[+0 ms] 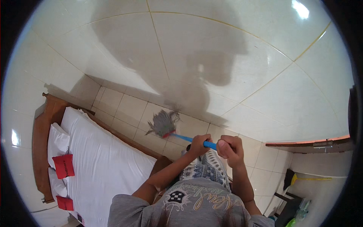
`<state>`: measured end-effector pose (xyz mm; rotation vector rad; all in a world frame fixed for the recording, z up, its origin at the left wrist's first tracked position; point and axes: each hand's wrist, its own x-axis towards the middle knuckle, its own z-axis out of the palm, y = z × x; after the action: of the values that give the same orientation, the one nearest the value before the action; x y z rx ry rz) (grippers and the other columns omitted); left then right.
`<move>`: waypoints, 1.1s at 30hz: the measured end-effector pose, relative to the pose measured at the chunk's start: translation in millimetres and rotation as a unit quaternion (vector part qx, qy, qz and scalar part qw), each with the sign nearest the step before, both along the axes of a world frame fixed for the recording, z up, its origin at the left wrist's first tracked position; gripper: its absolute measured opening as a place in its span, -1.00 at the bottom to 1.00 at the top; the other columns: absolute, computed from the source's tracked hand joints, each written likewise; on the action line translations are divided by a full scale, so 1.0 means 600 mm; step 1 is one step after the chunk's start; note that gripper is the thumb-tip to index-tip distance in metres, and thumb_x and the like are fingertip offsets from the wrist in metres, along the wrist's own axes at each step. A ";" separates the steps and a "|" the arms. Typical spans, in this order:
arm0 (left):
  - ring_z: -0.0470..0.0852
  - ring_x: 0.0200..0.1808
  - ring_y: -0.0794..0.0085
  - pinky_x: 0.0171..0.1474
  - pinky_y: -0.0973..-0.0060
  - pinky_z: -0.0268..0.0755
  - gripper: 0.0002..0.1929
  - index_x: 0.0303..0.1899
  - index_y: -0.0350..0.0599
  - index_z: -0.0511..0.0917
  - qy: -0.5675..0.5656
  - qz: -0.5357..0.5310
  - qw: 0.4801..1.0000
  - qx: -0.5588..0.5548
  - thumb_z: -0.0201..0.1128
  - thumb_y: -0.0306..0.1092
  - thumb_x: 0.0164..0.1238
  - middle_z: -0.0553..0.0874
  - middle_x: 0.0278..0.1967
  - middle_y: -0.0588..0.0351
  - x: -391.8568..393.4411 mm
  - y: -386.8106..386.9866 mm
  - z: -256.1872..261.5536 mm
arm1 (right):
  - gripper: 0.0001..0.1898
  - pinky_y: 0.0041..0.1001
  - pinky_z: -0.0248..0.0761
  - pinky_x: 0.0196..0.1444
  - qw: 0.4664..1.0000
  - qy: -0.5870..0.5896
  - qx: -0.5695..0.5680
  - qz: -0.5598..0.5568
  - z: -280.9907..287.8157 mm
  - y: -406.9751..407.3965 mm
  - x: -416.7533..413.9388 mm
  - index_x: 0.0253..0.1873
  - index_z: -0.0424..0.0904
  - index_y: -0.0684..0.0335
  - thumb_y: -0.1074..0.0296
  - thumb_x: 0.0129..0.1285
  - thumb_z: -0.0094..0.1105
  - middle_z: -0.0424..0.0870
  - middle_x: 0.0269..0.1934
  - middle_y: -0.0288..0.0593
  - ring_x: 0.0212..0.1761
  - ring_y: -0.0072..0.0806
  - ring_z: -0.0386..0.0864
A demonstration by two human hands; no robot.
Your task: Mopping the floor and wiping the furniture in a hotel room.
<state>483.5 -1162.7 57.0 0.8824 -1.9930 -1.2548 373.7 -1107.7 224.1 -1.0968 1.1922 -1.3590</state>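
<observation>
A string mop (163, 123) with grey strands and a red clamp is in front of me, its head over the tiled floor between the bed and the wall. Its blue handle (183, 137) slants up towards my body. My left hand (199, 145) is wrapped around the handle from the left side. Higher up, near the handle's end, my right hand (231, 150) grips it in a fist. Whether the strands press on the floor or hang just above it, I cannot tell.
On the left, a bed (105, 159) with white sheets has a wooden headboard (42, 147) and red cushions (63, 166). A tiled wall (181, 51) rises ahead. To the right are a yellow-handled broom (292, 178), a dark chair (289, 207) and a wooden door's edge (306, 143).
</observation>
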 end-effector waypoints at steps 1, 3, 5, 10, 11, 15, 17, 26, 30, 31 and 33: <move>0.54 -0.53 0.00 -0.47 0.24 0.32 -0.88 -0.56 -0.15 0.40 -0.001 0.002 1.000 -0.002 0.20 -0.42 -0.08 0.53 -0.65 -0.02 -0.004 0.012 0.002 | -0.61 -0.61 -0.11 -0.73 1.000 -0.001 -0.002 0.002 0.002 -0.001 -0.009 -0.67 0.14 0.23 0.40 0.29 -0.08 0.17 -0.80 -0.35 -0.78 -0.70 0.09; 0.53 -0.53 -0.01 -0.48 0.23 0.32 -0.88 -0.55 -0.15 0.40 0.035 0.006 0.999 0.008 0.21 -0.42 -0.06 0.53 -0.64 -0.03 -0.011 0.034 0.004 | -0.61 -0.62 -0.13 -0.74 0.997 -0.061 0.021 0.034 0.006 -0.001 -0.024 -0.66 0.13 0.22 0.39 0.29 -0.08 0.16 -0.79 -0.37 -0.78 -0.70 0.10; 0.53 -0.54 -0.02 -0.49 0.25 0.32 -0.86 -0.53 -0.15 0.41 0.040 -0.001 0.999 -0.013 0.22 -0.39 -0.01 0.52 -0.64 -0.04 -0.015 0.042 -0.011 | -0.61 -0.62 -0.14 -0.73 0.996 -0.079 0.015 0.032 0.000 -0.004 -0.032 -0.65 0.12 0.20 0.37 0.29 -0.07 0.15 -0.77 -0.38 -0.77 -0.70 0.07; 0.50 -0.58 -0.01 -0.55 0.28 0.27 -0.82 -0.53 -0.15 0.37 0.079 0.016 0.996 -0.047 0.23 -0.37 0.05 0.47 -0.68 -0.06 -0.034 0.053 -0.023 | -0.61 -0.58 -0.13 -0.67 0.998 -0.037 -0.033 0.044 -0.022 0.021 -0.055 -0.62 0.19 0.27 0.28 0.26 0.03 0.15 -0.73 -0.41 -0.69 -0.74 0.06; 0.50 -0.58 -0.01 -0.55 0.28 0.27 -0.82 -0.53 -0.15 0.37 0.079 0.016 0.996 -0.048 0.23 -0.37 0.05 0.47 -0.68 -0.06 -0.043 0.058 -0.029 | -0.62 -0.57 -0.11 -0.67 0.998 -0.016 -0.039 0.036 -0.021 0.032 -0.061 -0.62 0.20 0.28 0.28 0.25 0.03 0.16 -0.73 -0.41 -0.69 -0.73 0.07; 0.44 -0.65 0.04 -0.58 0.28 0.24 -0.78 -0.58 -0.15 0.33 0.104 -0.008 0.991 -0.088 0.22 -0.36 0.05 0.41 -0.72 -0.03 -0.089 0.092 -0.029 | -0.69 -0.56 -0.07 -0.70 0.993 0.065 -0.088 0.039 -0.001 0.099 -0.096 -0.64 0.26 0.31 0.38 0.16 -0.01 0.23 -0.77 -0.32 -0.76 -0.64 0.14; 0.42 -0.67 0.06 -0.58 0.28 0.23 -0.76 -0.60 -0.15 0.32 0.096 -0.010 0.989 -0.108 0.22 -0.36 0.06 0.39 -0.73 -0.02 -0.128 0.092 -0.026 | -0.74 -0.55 -0.04 -0.71 0.988 0.099 -0.109 0.050 -0.003 0.120 -0.121 -0.63 0.33 0.34 0.41 0.10 -0.02 0.27 -0.77 -0.29 -0.78 -0.61 0.17; 0.45 -0.61 -0.03 -0.55 0.22 0.24 -0.76 -0.59 -0.19 0.31 0.033 0.008 0.999 -0.025 0.16 -0.34 0.12 0.41 -0.70 -0.09 -0.273 0.162 -0.025 | -0.70 -0.56 -0.08 -0.72 0.997 0.038 -0.059 0.016 -0.042 0.194 -0.259 -0.60 0.30 0.35 0.39 0.20 -0.02 0.23 -0.78 -0.30 -0.78 -0.64 0.13; 0.46 -0.59 -0.06 -0.55 0.21 0.24 -0.77 -0.58 -0.18 0.31 -0.004 0.060 0.998 -0.036 0.16 -0.36 0.13 0.41 -0.71 -0.11 -0.310 0.213 -0.003 | -0.62 -0.60 -0.14 -0.74 0.996 -0.057 -0.032 0.054 -0.026 0.200 -0.322 -0.64 0.18 0.27 0.37 0.27 -0.04 0.20 -0.77 -0.35 -0.78 -0.71 0.07; 0.46 -0.59 -0.06 -0.55 0.21 0.24 -0.77 -0.58 -0.18 0.31 -0.007 0.063 0.997 -0.035 0.16 -0.36 0.13 0.41 -0.71 -0.11 -0.313 0.224 -0.011 | -0.61 -0.60 -0.15 -0.74 0.993 -0.094 -0.009 0.069 -0.023 0.198 -0.331 -0.65 0.15 0.24 0.36 0.28 -0.04 0.19 -0.77 -0.36 -0.78 -0.71 0.06; 0.47 -0.59 -0.07 -0.56 0.20 0.23 -0.78 -0.58 -0.17 0.31 0.022 0.104 0.994 -0.040 0.15 -0.37 0.14 0.42 -0.71 -0.11 -0.320 0.236 -0.034 | -0.60 -0.60 -0.17 -0.74 0.989 -0.116 -0.004 0.090 -0.028 0.193 -0.341 -0.65 0.13 0.22 0.35 0.29 -0.03 0.16 -0.77 -0.38 -0.77 -0.72 0.04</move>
<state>291.5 -1021.4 36.6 0.9859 -1.8500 -1.0620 168.8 -992.1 207.2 -0.9968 0.8983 -1.3125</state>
